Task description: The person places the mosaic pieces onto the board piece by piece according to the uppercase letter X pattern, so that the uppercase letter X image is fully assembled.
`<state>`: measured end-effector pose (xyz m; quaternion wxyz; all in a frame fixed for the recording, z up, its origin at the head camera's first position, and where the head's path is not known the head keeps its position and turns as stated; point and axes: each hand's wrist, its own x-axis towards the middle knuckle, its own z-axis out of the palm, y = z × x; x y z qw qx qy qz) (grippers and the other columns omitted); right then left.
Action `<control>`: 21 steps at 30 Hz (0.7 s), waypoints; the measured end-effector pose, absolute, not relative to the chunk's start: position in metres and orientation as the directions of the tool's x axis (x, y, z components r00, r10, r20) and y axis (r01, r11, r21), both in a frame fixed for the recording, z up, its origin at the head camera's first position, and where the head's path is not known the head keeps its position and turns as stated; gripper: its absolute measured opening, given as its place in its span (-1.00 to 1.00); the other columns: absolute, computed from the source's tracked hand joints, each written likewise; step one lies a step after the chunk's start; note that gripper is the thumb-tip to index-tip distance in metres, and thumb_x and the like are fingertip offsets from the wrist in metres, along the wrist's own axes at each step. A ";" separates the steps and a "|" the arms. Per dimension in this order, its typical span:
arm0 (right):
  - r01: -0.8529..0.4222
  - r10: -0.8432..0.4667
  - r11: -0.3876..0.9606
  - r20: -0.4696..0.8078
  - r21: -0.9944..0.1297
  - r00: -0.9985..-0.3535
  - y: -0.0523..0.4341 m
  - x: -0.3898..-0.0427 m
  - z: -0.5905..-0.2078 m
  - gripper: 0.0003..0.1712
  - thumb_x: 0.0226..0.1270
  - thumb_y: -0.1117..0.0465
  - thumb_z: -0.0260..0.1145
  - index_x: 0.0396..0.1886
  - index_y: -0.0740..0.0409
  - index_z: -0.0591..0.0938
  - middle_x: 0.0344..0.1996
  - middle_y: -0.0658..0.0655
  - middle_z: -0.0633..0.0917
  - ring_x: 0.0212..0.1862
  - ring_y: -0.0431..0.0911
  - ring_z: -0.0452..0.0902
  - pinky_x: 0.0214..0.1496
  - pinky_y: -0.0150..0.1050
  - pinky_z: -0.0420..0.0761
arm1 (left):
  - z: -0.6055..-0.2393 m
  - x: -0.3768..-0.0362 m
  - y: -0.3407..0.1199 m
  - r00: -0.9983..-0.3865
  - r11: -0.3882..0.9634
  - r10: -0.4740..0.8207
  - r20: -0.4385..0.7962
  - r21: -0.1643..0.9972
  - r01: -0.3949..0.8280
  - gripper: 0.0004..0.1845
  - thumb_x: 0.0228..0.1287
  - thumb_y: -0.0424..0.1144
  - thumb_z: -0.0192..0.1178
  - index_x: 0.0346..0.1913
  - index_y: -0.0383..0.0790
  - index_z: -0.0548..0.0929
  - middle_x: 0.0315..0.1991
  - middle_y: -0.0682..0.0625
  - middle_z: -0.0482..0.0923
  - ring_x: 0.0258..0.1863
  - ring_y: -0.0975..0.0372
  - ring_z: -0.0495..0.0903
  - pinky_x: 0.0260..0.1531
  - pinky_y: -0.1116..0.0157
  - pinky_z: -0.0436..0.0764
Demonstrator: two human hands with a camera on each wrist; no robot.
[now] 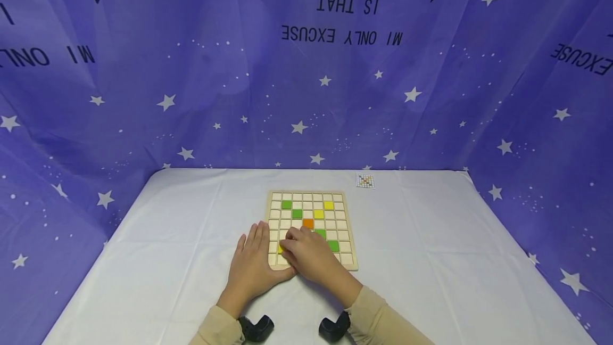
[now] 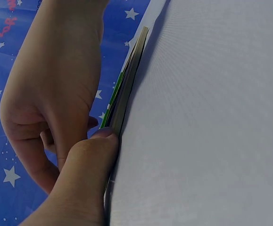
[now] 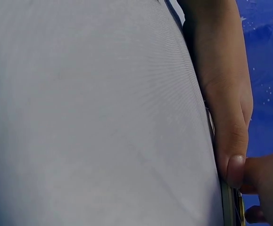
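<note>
A square wooden grid board (image 1: 342,268) lies on the table, holding pale squares and several coloured ones. Flat along its left side lies my left hand (image 1: 251,262), fingers straight and thumb stretched along the near edge. In the left wrist view, the left thumb (image 2: 86,165) presses the board's edge. My right hand (image 1: 311,254) reaches over the lower left squares, fingertips pinching a yellow tile (image 1: 281,248) that is mostly hidden beneath them. Green tiles (image 1: 286,204), an orange tile (image 1: 308,223) and two more yellow tiles (image 1: 328,205) form diagonal lines on the board.
A small card with a coloured grid pattern (image 1: 365,180) lies beyond the board's far right corner. White cloth (image 1: 407,238) covers the table. A purple star-printed curtain (image 1: 268,121) hangs behind and on both sides. Black curved devices (image 1: 257,329) are worn at both wrists.
</note>
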<state>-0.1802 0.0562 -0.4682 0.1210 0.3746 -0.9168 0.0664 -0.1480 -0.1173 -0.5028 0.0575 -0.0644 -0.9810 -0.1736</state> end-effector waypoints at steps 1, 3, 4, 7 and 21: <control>-0.703 -0.670 0.710 0.274 -0.032 -0.690 0.056 -0.180 -0.468 -0.81 0.42 0.01 0.29 -0.10 -0.10 0.75 -0.18 -0.10 0.65 -0.25 -0.20 0.49 -0.28 -0.35 0.54 | -0.503 -0.148 -0.117 -0.985 0.931 0.106 0.138 0.333 0.147 0.45 -0.17 0.64 0.16 0.56 -0.40 -0.02 0.58 -0.24 0.00 0.59 -0.05 0.00 0.54 -0.09 0.01; -0.704 -0.669 0.709 0.282 -0.034 -0.688 0.056 -0.181 -0.468 -0.81 0.41 0.02 0.30 -0.11 -0.10 0.75 -0.19 -0.10 0.64 -0.27 -0.21 0.47 -0.31 -0.38 0.52 | -0.504 -0.148 -0.118 -0.984 0.932 0.105 0.144 0.332 0.148 0.44 -0.17 0.64 0.17 0.55 -0.39 -0.01 0.58 -0.24 0.01 0.59 -0.05 0.00 0.54 -0.09 0.01; -0.704 -0.668 0.709 0.285 -0.037 -0.687 0.056 -0.181 -0.468 -0.82 0.40 0.02 0.31 -0.12 -0.09 0.75 -0.20 -0.10 0.64 -0.28 -0.21 0.47 -0.32 -0.38 0.51 | -0.504 -0.148 -0.118 -0.984 0.931 0.105 0.145 0.332 0.148 0.44 -0.17 0.64 0.17 0.56 -0.39 -0.01 0.58 -0.23 0.01 0.59 -0.05 0.00 0.54 -0.09 0.01; -0.704 -0.663 0.709 0.293 -0.051 -0.689 0.055 -0.183 -0.469 -0.82 0.39 0.03 0.32 -0.13 -0.08 0.76 -0.20 -0.10 0.65 -0.29 -0.22 0.46 -0.33 -0.41 0.50 | -0.506 -0.148 -0.118 -0.984 0.931 0.103 0.148 0.335 0.148 0.45 -0.17 0.65 0.16 0.56 -0.39 -0.01 0.58 -0.23 0.01 0.59 -0.04 -0.01 0.55 -0.08 0.00; -0.654 -0.604 0.729 0.259 -0.204 -0.754 0.052 -0.188 -0.462 -0.83 0.26 0.06 0.45 -0.17 -0.09 0.82 -0.22 -0.09 0.69 -0.22 -0.21 0.53 -0.30 -0.43 0.56 | -0.507 -0.149 -0.117 -0.980 0.929 0.105 0.172 0.334 0.158 0.47 -0.20 0.72 0.09 0.56 -0.38 0.01 0.57 -0.23 0.04 0.59 -0.05 0.02 0.54 -0.09 0.03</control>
